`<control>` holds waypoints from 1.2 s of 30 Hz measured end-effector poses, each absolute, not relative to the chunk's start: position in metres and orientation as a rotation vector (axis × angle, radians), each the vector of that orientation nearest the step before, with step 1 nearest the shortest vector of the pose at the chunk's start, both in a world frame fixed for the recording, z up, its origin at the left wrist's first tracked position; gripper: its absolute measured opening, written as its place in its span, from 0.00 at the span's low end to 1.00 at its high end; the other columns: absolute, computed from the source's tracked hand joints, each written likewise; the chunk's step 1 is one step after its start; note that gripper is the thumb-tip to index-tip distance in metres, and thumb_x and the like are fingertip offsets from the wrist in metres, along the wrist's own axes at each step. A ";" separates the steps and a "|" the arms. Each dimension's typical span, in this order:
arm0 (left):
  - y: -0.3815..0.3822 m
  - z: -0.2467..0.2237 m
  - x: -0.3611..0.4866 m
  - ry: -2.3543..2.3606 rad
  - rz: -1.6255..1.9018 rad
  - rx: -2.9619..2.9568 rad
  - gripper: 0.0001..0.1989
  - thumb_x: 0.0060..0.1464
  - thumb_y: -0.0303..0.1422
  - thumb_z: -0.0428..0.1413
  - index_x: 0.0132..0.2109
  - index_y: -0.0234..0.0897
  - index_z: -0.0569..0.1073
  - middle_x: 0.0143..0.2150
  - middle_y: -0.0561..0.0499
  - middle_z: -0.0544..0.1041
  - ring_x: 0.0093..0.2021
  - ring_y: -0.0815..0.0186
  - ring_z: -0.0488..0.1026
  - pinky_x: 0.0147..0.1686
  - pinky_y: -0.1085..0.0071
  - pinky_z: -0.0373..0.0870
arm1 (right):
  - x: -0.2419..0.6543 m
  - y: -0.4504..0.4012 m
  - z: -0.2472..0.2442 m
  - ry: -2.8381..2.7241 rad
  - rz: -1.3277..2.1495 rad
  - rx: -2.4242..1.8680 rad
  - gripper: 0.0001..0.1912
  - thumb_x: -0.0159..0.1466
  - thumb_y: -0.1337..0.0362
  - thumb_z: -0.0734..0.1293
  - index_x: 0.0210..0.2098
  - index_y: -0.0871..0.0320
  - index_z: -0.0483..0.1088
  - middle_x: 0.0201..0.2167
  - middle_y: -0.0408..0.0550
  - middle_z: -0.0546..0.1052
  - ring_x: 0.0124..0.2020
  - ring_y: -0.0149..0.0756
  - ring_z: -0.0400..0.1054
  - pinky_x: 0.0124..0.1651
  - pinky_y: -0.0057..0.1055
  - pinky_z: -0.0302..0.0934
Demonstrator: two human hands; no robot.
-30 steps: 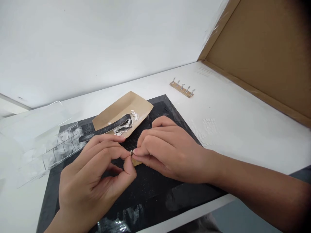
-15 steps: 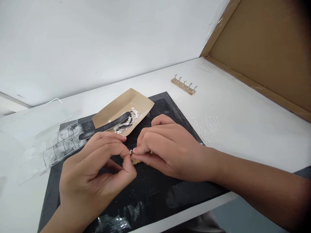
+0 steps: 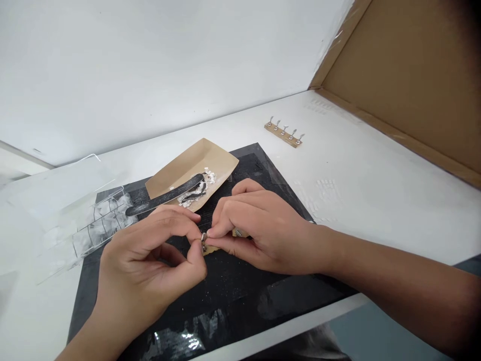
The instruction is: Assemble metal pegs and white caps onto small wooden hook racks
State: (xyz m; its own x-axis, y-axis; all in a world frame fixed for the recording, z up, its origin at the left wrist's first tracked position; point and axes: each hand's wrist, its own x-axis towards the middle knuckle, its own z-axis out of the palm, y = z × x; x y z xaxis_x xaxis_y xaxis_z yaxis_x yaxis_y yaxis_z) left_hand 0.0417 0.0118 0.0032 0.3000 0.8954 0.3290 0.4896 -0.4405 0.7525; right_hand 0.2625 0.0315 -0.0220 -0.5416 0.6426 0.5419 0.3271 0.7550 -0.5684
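My left hand [image 3: 150, 265] and my right hand [image 3: 263, 230] meet over the black mat, both closed in a pinch. Between their fingertips is a tiny whitish piece [image 3: 203, 236], touched from both sides; its kind is too small to make out. Just below it a small metal stud [image 3: 204, 247] shows. Under my fingers lies a wooden strip [image 3: 211, 249], mostly hidden by my right hand. Behind my left hand, a dark nail file [image 3: 165, 194] rests across the edge of a brown paper tray [image 3: 176, 168].
White flakes [image 3: 191, 200] and dark scraps lie in the tray. Left is a clear divided box [image 3: 107, 215] with small bags. A wooden strip with several metal stands [image 3: 283, 134] sits at the back right. Small whitish pieces [image 3: 325, 188] lie right of the black mat [image 3: 240, 301].
My left hand has shifted slightly, and its thumb is drawn back a little. More of the wooden strip and the metal stud shows. The right hand stays nearly still.
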 end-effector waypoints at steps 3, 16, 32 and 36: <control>0.013 0.005 0.039 1.214 0.964 2.015 0.09 0.52 0.22 0.62 0.32 0.43 0.80 0.38 0.50 0.83 0.47 0.57 0.82 0.17 0.80 0.74 | 0.263 0.032 -0.022 -2.163 0.566 -0.711 0.06 0.73 0.66 0.70 0.38 0.56 0.71 0.34 0.38 0.81 0.34 0.28 0.75 0.52 0.32 0.55; 0.014 0.009 0.039 1.159 0.979 2.093 0.10 0.58 0.24 0.61 0.31 0.43 0.81 0.31 0.52 0.81 0.42 0.60 0.83 0.24 0.77 0.79 | 0.264 0.035 -0.022 -2.059 0.731 -0.684 0.05 0.72 0.67 0.71 0.38 0.57 0.72 0.35 0.39 0.83 0.36 0.29 0.77 0.54 0.34 0.63; 0.011 0.000 0.039 1.094 1.100 2.039 0.09 0.57 0.23 0.65 0.40 0.42 0.83 0.41 0.49 0.84 0.47 0.60 0.81 0.15 0.82 0.74 | 0.264 0.032 -0.018 -1.866 1.082 -0.672 0.05 0.72 0.68 0.71 0.39 0.58 0.72 0.33 0.42 0.80 0.35 0.29 0.80 0.39 0.24 0.73; 0.011 -0.001 0.040 1.058 1.166 2.082 0.09 0.57 0.22 0.65 0.41 0.41 0.83 0.39 0.48 0.84 0.47 0.59 0.81 0.15 0.83 0.74 | 0.264 0.032 -0.018 -1.847 1.093 -0.664 0.05 0.71 0.69 0.72 0.40 0.59 0.72 0.33 0.42 0.80 0.35 0.28 0.79 0.39 0.24 0.72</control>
